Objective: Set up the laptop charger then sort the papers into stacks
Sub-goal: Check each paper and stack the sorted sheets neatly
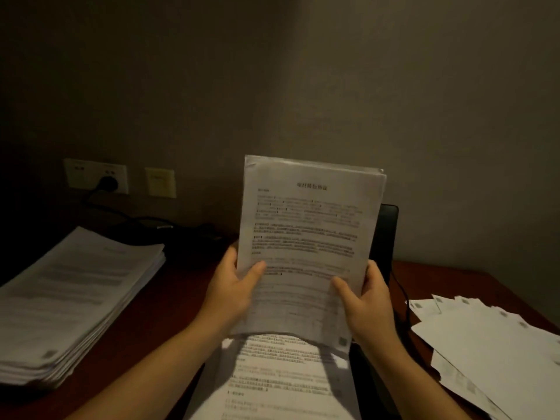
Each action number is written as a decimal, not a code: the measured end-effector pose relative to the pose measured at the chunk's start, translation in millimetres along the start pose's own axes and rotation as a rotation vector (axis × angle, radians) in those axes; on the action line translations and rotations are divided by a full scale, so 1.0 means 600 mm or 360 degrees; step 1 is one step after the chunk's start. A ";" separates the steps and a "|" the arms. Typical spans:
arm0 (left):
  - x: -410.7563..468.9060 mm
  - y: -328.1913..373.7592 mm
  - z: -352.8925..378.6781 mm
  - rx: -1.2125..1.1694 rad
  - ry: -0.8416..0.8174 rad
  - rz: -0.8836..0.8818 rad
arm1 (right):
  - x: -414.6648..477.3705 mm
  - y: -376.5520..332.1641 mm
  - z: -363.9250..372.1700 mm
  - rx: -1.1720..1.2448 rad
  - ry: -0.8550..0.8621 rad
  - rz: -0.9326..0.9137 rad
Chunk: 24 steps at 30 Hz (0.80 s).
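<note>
Dim room. Plain greyish wall at back. Low on it, L side: white double socket plate. Just to its R, not touching: smaller pale square plate, markings too blurred to read. Below: reddish-brown wood worktop against the wall.
</note>
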<state>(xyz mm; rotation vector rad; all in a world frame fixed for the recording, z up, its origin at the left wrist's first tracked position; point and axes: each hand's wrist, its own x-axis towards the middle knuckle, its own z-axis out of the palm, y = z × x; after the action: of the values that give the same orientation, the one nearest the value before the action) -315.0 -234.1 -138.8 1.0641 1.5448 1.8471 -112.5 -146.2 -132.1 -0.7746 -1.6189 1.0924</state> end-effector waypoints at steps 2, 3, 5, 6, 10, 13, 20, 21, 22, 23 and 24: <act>-0.003 -0.005 0.002 -0.0009 -0.0011 0.0002 | -0.004 0.007 0.001 0.0016 0.0008 -0.0016; -0.007 -0.011 0.006 -0.0005 -0.0023 -0.0020 | -0.006 0.012 0.003 0.0007 -0.0001 -0.0004; -0.016 -0.025 0.012 0.0007 -0.0043 -0.0060 | -0.007 0.019 0.006 -0.0019 -0.0012 0.0036; -0.017 -0.029 0.012 0.0022 -0.0044 -0.0059 | -0.006 0.019 0.007 -0.0029 -0.0011 0.0047; -0.002 -0.018 -0.007 0.0072 -0.0027 0.0042 | 0.005 0.000 0.017 -0.0049 -0.0018 0.0005; 0.008 -0.005 -0.039 0.0105 -0.0008 0.0092 | 0.011 -0.018 0.038 0.0038 -0.0077 -0.0014; 0.018 0.026 -0.156 0.0161 0.0143 0.0086 | 0.028 -0.053 0.145 0.0158 -0.0177 -0.0105; 0.018 0.032 -0.179 0.0177 0.0161 0.0056 | 0.029 -0.055 0.168 0.0168 -0.0202 -0.0095; 0.020 0.036 -0.205 0.0187 0.0175 0.0013 | 0.029 -0.057 0.192 0.0178 -0.0232 -0.0082; 0.023 0.040 -0.232 0.0195 0.0185 -0.0046 | 0.028 -0.058 0.217 0.0180 -0.0261 -0.0070; 0.025 0.044 -0.259 0.0201 0.0188 -0.0113 | 0.025 -0.057 0.242 0.0171 -0.0288 -0.0055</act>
<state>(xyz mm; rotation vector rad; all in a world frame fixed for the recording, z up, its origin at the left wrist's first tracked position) -447.7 -317.6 -117.2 0.9564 1.7651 1.8133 -254.6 -187.5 -108.9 -0.5889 -1.7014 1.2430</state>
